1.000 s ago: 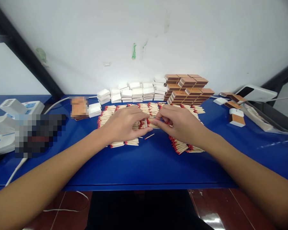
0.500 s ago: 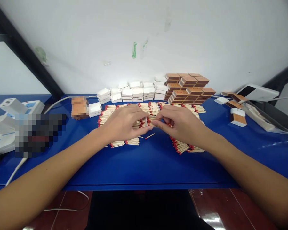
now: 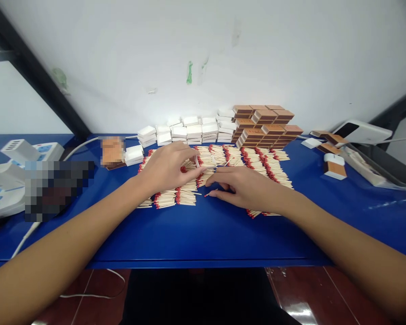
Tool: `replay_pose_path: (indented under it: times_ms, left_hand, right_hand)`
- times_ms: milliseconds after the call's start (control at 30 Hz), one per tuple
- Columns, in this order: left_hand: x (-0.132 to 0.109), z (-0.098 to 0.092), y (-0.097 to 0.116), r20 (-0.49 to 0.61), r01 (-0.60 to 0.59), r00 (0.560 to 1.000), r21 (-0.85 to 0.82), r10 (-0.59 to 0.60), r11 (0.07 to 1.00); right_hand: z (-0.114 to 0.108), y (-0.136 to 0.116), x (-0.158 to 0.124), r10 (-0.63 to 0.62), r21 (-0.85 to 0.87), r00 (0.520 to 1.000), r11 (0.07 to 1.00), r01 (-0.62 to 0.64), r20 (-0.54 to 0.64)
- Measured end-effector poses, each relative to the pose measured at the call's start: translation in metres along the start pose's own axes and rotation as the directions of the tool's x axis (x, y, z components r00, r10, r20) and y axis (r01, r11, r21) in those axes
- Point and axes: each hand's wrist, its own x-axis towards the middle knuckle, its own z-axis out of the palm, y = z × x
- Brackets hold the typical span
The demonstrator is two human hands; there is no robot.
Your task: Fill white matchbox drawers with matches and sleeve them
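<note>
My left hand (image 3: pixel 171 167) grips a small white matchbox tray (image 3: pixel 211 165) between thumb and fingers, and matches lie inside it. My right hand (image 3: pixel 245 187) is low over the blue table, thumb and forefinger apart. At its fingertips lies a single match (image 3: pixel 206 195), red head to the left; the thumb hides the rest of it. Rows of red-tipped matches (image 3: pixel 257 162) spread behind and beside both hands. Some of those matches are covered by the hands.
White trays (image 3: pixel 186 132) are stacked along the wall, next to a pile of brown matchboxes (image 3: pixel 265 124). On the left are a power strip (image 3: pixel 47 151) and a blurred dark object (image 3: pixel 61 189). Several loose boxes (image 3: pixel 334 168) and a white device (image 3: pixel 365 131) lie on the right.
My right hand has moved down and slightly left, away from the tray to the lone match. My left hand has shifted slightly up and left, and the tray's matches now show.
</note>
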Motion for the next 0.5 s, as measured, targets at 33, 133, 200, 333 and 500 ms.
replay_pose_path:
  times_ms: [33,133,200,333,500]
  left_hand:
    - [0.0001,-0.0001,0.0004,0.001,-0.002,1.000,0.002,0.002,1.000]
    - [0.0002,-0.0002,0.0012,0.008,-0.005,1.000,0.012,0.005,1.000]
    - [0.0002,-0.0003,0.0014,0.008,-0.004,1.000,0.018,0.004,1.000]
    - [-0.0004,0.0000,0.0011,0.007,-0.012,1.000,0.026,0.011,1.000]
    - [-0.0007,0.0007,0.0008,-0.013,-0.031,0.999,0.023,0.031,0.999]
  right_hand:
    - [0.0006,-0.0001,0.0002,0.008,0.002,1.000,1.000,-0.008,0.001]
    - [0.0018,-0.0004,0.0003,0.009,0.009,1.000,1.000,-0.009,-0.014]
    - [0.0024,-0.0003,0.0003,0.007,0.017,1.000,1.000,-0.007,-0.021]
    - [0.0029,-0.0006,0.0008,0.001,0.022,1.000,1.000,0.000,-0.017]
    - [0.0010,-0.0021,0.0015,0.009,0.020,1.000,1.000,-0.009,-0.021]
